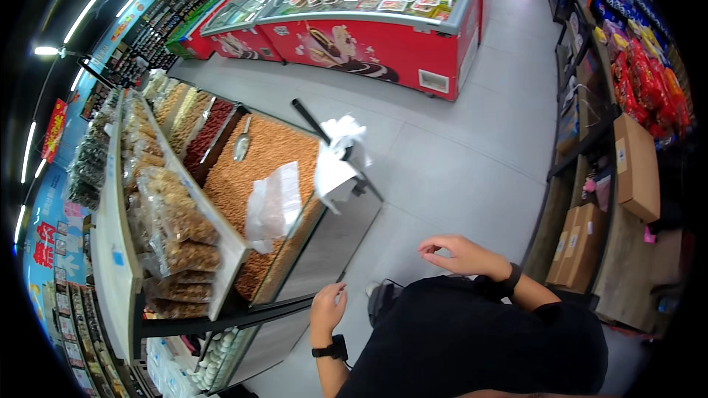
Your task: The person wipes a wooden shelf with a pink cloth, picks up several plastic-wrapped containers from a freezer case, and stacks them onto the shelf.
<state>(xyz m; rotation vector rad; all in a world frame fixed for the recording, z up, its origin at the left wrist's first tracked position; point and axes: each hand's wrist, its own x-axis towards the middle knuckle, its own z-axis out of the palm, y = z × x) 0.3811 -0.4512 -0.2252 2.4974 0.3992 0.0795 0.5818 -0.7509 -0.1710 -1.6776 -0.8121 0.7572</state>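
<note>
Beside the lower corner of the bulk food bin, my left hand (328,309) hangs in front of me, thumb apart from loosely bent fingers, with nothing in it. My right hand (456,254) is raised over the floor at waist height, fingers curved and apart from the thumb, also holding nothing. Peanuts (276,138) fill the bin nearest my left hand. On them lie a metal scoop (241,141) and a clear plastic bag (274,204). A bundle of white plastic bags (343,149) hangs from a black rod at the bin's corner.
Bagged dry goods (177,226) stack on a shelf at left, beside bins of red beans (210,132) and other dry goods. Ahead stands a red chest freezer (354,50). Shelving at right carries cardboard boxes (636,168) and red packets (644,80). Grey tiled floor (459,166) runs between.
</note>
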